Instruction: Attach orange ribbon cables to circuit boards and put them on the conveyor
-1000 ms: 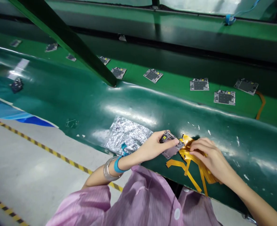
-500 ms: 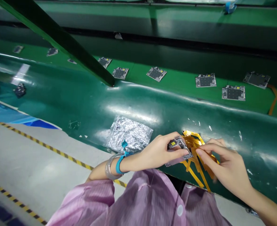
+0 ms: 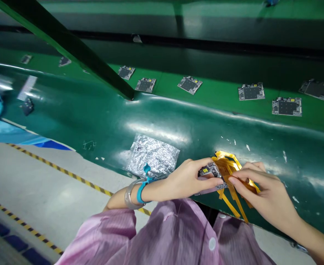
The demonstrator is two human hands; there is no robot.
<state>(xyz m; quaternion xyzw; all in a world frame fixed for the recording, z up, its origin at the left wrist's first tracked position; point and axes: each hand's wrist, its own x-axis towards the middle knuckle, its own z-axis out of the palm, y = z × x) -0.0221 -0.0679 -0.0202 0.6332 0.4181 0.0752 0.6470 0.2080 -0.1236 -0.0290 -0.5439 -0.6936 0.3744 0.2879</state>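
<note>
Your left hand (image 3: 185, 180) grips a board (image 3: 212, 169) over the green bench (image 3: 101, 117), close to your body. Your right hand (image 3: 272, 195) pinches an orange ribbon (image 3: 225, 170) near the board's edge; I cannot tell whether the two are joined. This piece looks partway done. More loose ribbons (image 3: 230, 209) lie beneath, and other boards (image 3: 250, 91) rest on the belt (image 3: 217, 97), most showing no ribbon.

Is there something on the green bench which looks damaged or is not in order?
Small white marks dot the green mat around the right hand; they look like scuffs or scraps, but I cannot tell which. The orange strips beside that hand cross in a loose heap, untidy rather than clearly damaged.
</note>
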